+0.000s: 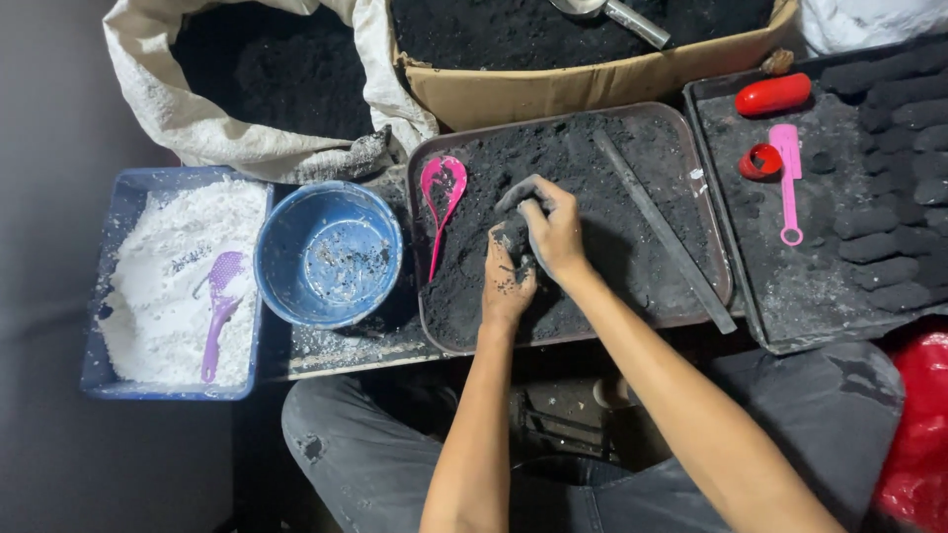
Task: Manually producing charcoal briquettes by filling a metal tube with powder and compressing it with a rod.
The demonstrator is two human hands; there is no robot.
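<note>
left hand [508, 281]: in the middle tray, fingers curled round a clump of black powder [511, 240], palm dusted black
right hand [554, 229]: just far-right of the left hand, touching it; fingers bent, pressing a grey-black lump [517, 191] at the fingertips
grip state: both clenched on dark material, neither released
rounded brown metal tray of black powder [691, 128]: centre of the surface, both hands inside it
magenta plastic spoon [441, 197]: lying in the tray's left part, bowl far, handle pointing near; left of the hands, apart from them
long grey flat bar [660, 225]: diagonal across the tray's right side, near end overhanging the rim; right of the hands, not touched
round blue plastic bowl [329, 253]: left of the tray, black specks inside
blue rectangular tub of white powder [123, 202]: far left, purple plastic spoon [219, 308] lying in it
dark square tray [790, 296]: right of the middle tray, rows of black pressed briquettes [894, 178] along its right side
on dark tray: red oval plastic piece [773, 94], red ring-shaped piece [760, 161], pink flat plastic tool [787, 178]
far side: white woven sack of black powder [188, 109] at left, cardboard box of black powder [553, 89] at centre with a metal scoop [617, 12] in it
</note>
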